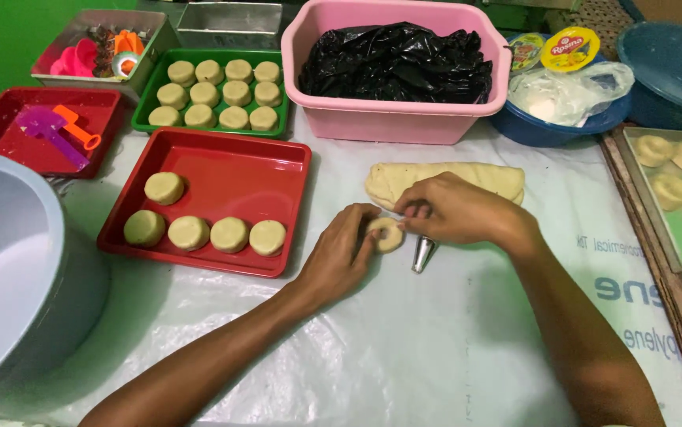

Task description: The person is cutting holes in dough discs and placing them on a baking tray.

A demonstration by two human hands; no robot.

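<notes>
Our fingers (418, 210) pinch a dough ring (388, 234) on the worktop (404, 348), both hands closed around it. A metal nozzle (423, 255) lies just beside; dough slab (451, 179) behind, red tray (222, 170) left. Open room lies nearer us.

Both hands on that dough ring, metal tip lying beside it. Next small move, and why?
Probably lift the dough ring with the left hand and right hand and carry it to the red tray. Its centre hole looks already cut, the metal cone lies set down, and the tray's five discs leave open space.
</notes>
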